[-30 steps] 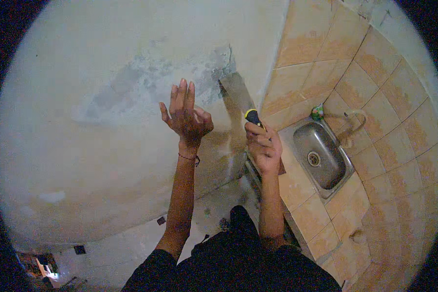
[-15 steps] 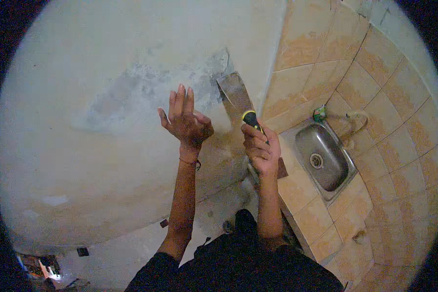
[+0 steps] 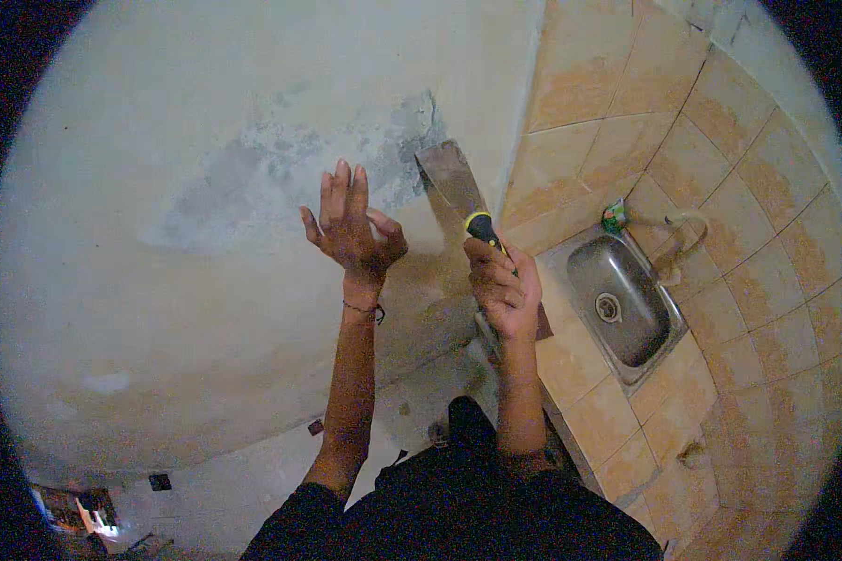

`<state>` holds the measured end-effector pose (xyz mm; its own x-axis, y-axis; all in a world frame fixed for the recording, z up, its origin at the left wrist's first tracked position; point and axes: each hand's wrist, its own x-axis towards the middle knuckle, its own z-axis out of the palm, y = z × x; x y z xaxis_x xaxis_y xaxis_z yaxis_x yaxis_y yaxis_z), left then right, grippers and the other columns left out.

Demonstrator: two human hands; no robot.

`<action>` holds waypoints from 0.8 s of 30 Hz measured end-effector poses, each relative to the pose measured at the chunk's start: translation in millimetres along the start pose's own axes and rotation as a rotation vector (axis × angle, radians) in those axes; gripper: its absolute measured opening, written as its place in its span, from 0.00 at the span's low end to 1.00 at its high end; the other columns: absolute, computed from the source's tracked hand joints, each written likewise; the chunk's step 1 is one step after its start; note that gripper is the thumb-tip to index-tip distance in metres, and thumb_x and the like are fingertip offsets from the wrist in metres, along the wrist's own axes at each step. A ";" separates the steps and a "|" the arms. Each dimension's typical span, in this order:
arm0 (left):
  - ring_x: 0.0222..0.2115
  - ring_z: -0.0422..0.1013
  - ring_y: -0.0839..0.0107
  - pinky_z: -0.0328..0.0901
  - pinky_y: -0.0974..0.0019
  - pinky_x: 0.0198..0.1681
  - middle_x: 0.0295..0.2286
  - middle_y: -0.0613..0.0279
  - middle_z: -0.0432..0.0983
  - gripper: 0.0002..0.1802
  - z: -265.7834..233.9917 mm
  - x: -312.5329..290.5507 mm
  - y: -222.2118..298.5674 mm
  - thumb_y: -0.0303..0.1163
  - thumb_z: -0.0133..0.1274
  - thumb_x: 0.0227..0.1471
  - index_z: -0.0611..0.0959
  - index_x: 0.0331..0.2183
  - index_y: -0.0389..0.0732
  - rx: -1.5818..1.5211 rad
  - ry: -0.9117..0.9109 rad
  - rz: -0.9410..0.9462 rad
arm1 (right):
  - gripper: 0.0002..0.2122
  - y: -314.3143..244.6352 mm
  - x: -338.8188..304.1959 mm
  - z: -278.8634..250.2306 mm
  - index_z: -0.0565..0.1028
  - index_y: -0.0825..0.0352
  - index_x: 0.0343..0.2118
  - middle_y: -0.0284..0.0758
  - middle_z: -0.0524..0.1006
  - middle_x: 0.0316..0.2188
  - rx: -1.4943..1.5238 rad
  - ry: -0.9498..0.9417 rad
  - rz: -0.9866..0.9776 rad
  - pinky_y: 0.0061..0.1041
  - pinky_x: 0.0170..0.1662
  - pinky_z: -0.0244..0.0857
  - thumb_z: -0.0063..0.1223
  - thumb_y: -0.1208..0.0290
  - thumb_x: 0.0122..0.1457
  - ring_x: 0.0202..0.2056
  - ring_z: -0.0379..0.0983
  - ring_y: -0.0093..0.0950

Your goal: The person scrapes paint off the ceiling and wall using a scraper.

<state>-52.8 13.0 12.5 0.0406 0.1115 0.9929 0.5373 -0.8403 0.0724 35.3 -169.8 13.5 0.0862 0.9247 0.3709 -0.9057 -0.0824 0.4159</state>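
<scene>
My right hand (image 3: 503,290) is wrapped round the black and yellow handle of a scraper (image 3: 451,178) with a wide metal blade. The blade's tip lies at the right end of a grey, flaking patch (image 3: 234,182) on the pale wall (image 3: 206,337). To the left, my left hand (image 3: 351,229) is raised in front of the wall below that patch, holding nothing. Its fingers are stretched out and the thumb stands apart. Whether this hand touches the wall I cannot tell.
On my right a steel sink (image 3: 617,304) is set in a tiled counter (image 3: 594,425). A small green packet (image 3: 614,217) stands at the sink's far corner. Orange-beige tiled walls (image 3: 758,234) rise behind and beside the counter. Small dark pieces (image 3: 160,482) lie on the floor at lower left.
My left hand has shifted slightly left, with its thumb a little farther out. The scraper and my right hand have barely moved.
</scene>
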 end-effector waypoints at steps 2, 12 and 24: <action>0.55 0.62 0.65 0.36 0.52 0.65 0.52 0.62 0.70 0.27 -0.1 -1.6 -0.4 0.30 0.39 0.45 0.76 0.50 0.44 0.015 -0.008 -0.011 | 0.10 -2.5 -4.0 2.6 0.58 0.71 0.35 0.35 0.62 0.18 0.015 -0.004 0.001 0.15 0.05 0.51 0.31 0.67 0.67 0.07 0.57 0.18; 0.56 0.62 0.64 0.35 0.53 0.65 0.52 0.61 0.70 0.27 1.3 -1.4 -1.5 0.32 0.39 0.47 0.76 0.50 0.44 -0.034 0.065 0.013 | 0.13 -11.9 1.5 -3.5 0.57 0.70 0.27 0.32 0.60 0.17 0.021 0.048 0.063 0.16 0.05 0.48 0.31 0.66 0.66 0.09 0.53 0.17; 0.55 0.62 0.64 0.35 0.53 0.65 0.52 0.61 0.69 0.26 -0.8 -1.4 -0.2 0.36 0.37 0.50 0.76 0.50 0.44 -0.027 0.036 0.014 | 0.13 -6.8 -7.5 -9.8 0.56 0.68 0.27 0.33 0.60 0.18 -0.052 0.027 -0.017 0.16 0.05 0.46 0.31 0.66 0.66 0.09 0.54 0.17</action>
<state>-53.7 12.6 11.2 0.0175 0.0813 0.9965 0.5139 -0.8557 0.0608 36.8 -172.5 -0.3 0.0911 0.9355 0.3413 -0.9246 -0.0478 0.3779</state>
